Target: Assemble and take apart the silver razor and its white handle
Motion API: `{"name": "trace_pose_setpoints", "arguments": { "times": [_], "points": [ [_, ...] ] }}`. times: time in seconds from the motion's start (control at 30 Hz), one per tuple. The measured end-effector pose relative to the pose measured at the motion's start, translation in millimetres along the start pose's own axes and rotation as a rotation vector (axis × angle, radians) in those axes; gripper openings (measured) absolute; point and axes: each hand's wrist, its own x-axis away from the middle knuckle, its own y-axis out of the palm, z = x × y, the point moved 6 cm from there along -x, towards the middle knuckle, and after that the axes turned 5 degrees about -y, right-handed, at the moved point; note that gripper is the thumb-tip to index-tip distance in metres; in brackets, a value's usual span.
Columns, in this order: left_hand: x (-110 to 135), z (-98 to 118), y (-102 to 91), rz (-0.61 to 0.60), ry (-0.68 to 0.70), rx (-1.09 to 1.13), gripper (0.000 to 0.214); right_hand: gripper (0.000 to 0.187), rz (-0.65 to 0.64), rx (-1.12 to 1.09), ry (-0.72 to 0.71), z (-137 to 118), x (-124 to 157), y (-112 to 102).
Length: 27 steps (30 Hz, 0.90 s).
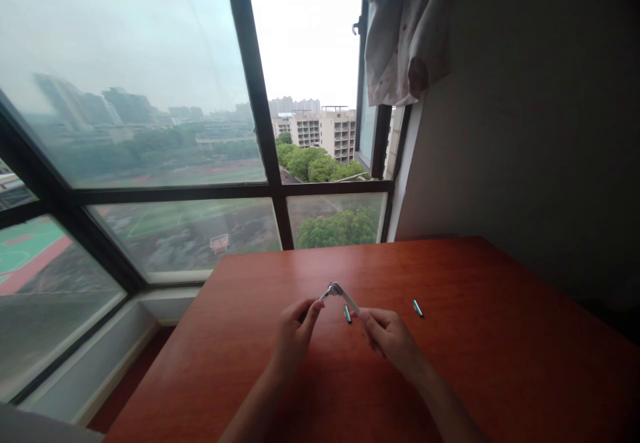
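Both my hands hover over a reddish wooden table [450,363] and share a small silver hinged object [336,290], bent like an opened clip or folding tool. My left hand [295,333] pinches its left end between thumb and fingertip. My right hand [387,333] is closed around its right arm. Just beyond my right hand a small teal cylinder [347,314] lies on the wood. A second teal cylinder [417,308] lies further right.
A large window with dark frames [260,110] fills the left and back, showing buildings, trees and sports fields far below. A pale cloth [405,30] hangs at the window's upper right corner. A grey wall [525,130] borders the table's right side.
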Motion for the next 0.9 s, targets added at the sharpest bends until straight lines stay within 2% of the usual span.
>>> {"name": "trace_pose_setpoints", "arguments": {
  "times": [0.27, 0.47, 0.77, 0.9],
  "points": [
    [-0.6, -2.9, -2.1, 0.015, -0.028, 0.026, 0.040, 0.044, 0.033, 0.135, -0.061, -0.6, -0.9, -3.5],
    [1.4, 2.6, 5.2, -0.082, 0.032, 0.007, 0.038, 0.045, 0.042, 0.229, -0.110, -5.3, -0.8, -4.5],
    [-2.8, 5.1, -1.9, -0.019, 0.118, -0.219, 0.036, 0.041, 0.088, 0.339, -0.159, -9.1, -0.7, -9.2],
    [-3.9, 5.7, -1.4, -0.045, 0.154, -0.285, 0.031, 0.038, 0.086, 0.438, -0.205, -14.7, -0.6, -10.4]
  ]
}}
